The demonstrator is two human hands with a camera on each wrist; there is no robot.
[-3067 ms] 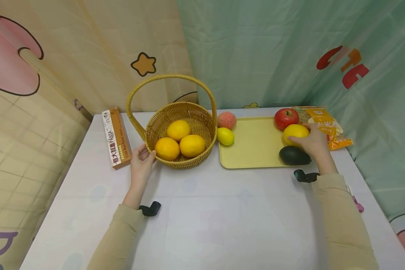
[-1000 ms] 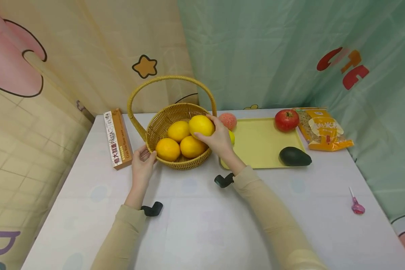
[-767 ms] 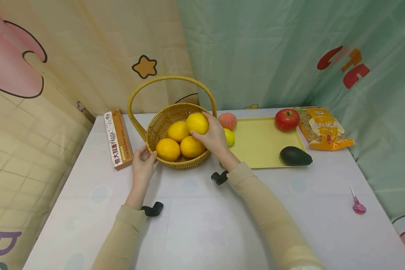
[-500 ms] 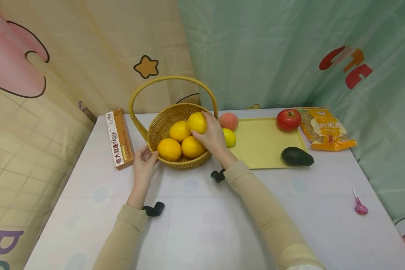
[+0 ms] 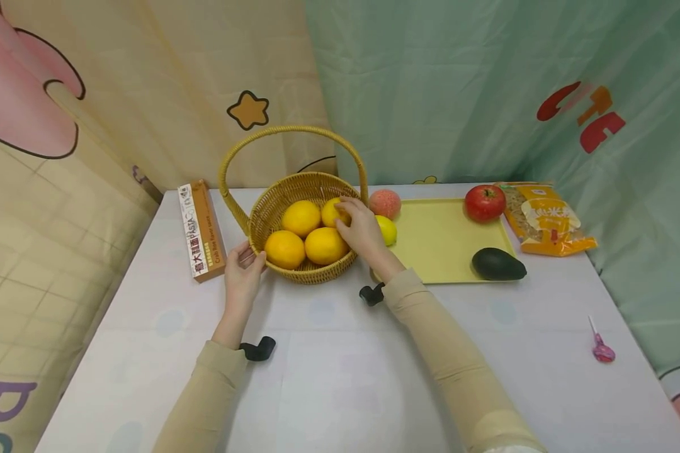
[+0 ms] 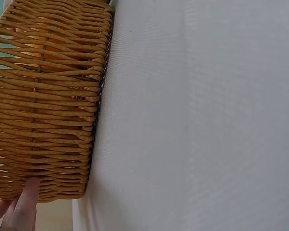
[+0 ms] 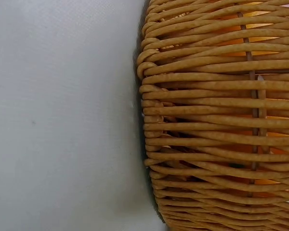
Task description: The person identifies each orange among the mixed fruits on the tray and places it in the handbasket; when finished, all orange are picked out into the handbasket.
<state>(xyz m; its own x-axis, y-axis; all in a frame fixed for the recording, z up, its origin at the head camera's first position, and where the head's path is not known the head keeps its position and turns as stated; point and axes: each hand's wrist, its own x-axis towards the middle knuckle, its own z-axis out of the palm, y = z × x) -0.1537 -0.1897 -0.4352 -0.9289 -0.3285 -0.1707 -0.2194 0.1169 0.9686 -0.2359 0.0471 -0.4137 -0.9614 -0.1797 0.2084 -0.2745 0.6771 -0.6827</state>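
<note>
A woven basket (image 5: 320,274) with a tall arched handle stands on the table, several plump yellow fruits (image 5: 301,218) inside. At its left side, my left hand (image 5: 242,279) holds the rim between thumb and fingers; the left wrist view shows a fingertip pressed against the weave (image 6: 43,125). My right hand (image 5: 362,229) reaches over the right rim, fingertips on the right side of one yellow fruit (image 5: 332,212) that sits among the others. The hand hides part of this fruit. Only the basket's outer wall (image 7: 221,115) and the table show in the right wrist view.
Right of the basket is a yellow tray (image 5: 436,242) with a red apple-like fruit (image 5: 484,203) and an avocado (image 5: 497,264). A pink fruit (image 5: 385,204) and a small lemon (image 5: 386,231) lie by its left edge. Around stand a pasta box (image 5: 201,233), orange food bag (image 5: 549,217) and lollipop (image 5: 603,349).
My right hand has carried the yellow fruit from the tray into the basket and lowered it there. Just now its fingers have drawn back slightly rightward. My left hand has stayed at the rim.
</note>
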